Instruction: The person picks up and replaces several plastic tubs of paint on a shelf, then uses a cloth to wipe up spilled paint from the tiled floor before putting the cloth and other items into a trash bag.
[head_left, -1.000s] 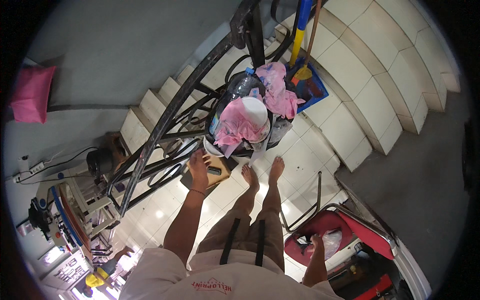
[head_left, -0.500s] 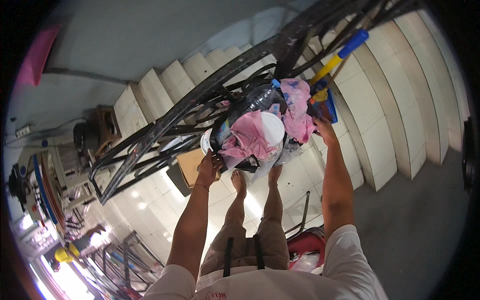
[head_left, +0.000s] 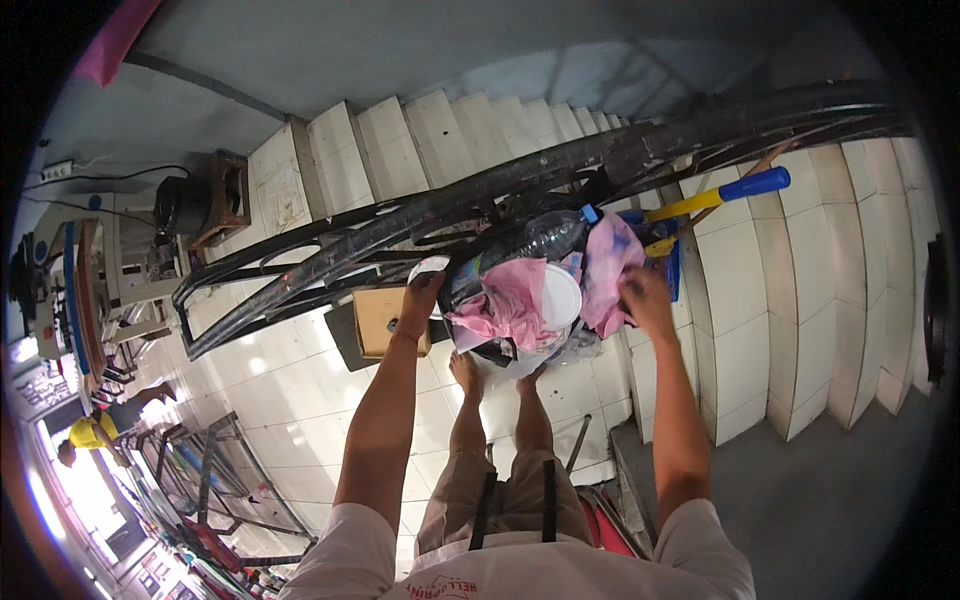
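Note:
A black trash bag (head_left: 462,285) heaped with rubbish is in front of me against the stair railing. On top lie a crumpled pink cloth (head_left: 508,300), a white round lid (head_left: 562,297) and a clear plastic bottle (head_left: 555,235) with a blue cap. My left hand (head_left: 420,300) is closed at the bag's left edge, beside a white round rim (head_left: 430,266); its fingertips are partly hidden. At the right side, my right hand (head_left: 648,298) has its fingers bent onto a stained pink cloth (head_left: 607,262), gripping its edge.
The black metal railing (head_left: 390,225) slants across the view, with white-tiled stairs (head_left: 760,330) to the right. A blue-and-yellow handle (head_left: 720,195) leans behind the rubbish. A cardboard box (head_left: 385,322) stands on the floor at left. A person in yellow (head_left: 92,432) is at far left.
The view has shifted, so the railing lies flatter. My right hand has moved inward onto the stained pink cloth. My left hand has moved up along the bag's left edge, beside the white rim.

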